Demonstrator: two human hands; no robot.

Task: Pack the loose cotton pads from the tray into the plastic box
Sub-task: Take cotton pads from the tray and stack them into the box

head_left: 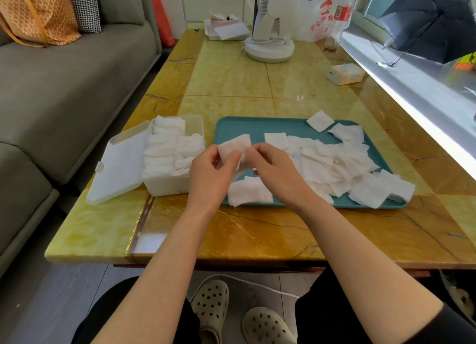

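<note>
While left grip and right grip pinch one pad, loose pads heap the tray's right; the open box holds more.

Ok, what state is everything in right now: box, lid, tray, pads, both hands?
Plastic box: open, largely filled with pads.
Lid: swung open leftward, resting on the table.
Tray: flat on the table, holding many pads.
Loose cotton pads: untidy heap, some overhanging the tray's rim.
Held pad: above the tray's left end.
Left hand: pinches the held pad.
Right hand: pinches the held pad.
</note>
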